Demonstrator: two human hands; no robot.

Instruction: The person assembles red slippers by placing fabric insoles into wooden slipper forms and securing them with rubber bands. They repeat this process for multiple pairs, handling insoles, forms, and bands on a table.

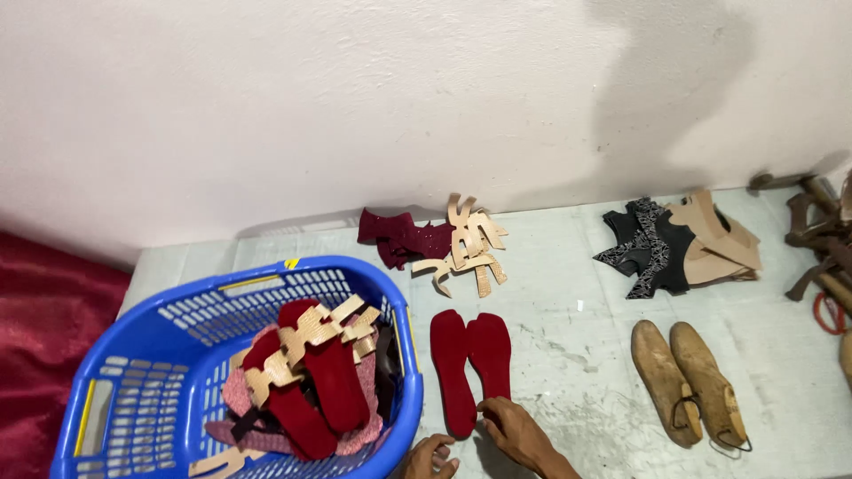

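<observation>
Two dark red insoles lie side by side on the pale table, just right of a blue plastic basket. My right hand rests at the near ends of the insoles, with its fingertips touching the right one. My left hand sits low at the bottom edge beside the basket, fingers curled, holding nothing that I can see. The basket holds several red insoles and tan strap pieces.
A pile of dark red and tan cut pieces lies by the wall. Black patterned and tan uppers lie to the right. A pair of wooden shoe lasts stands near the front right. Wooden tools sit at the far right. Red cloth lies at the left.
</observation>
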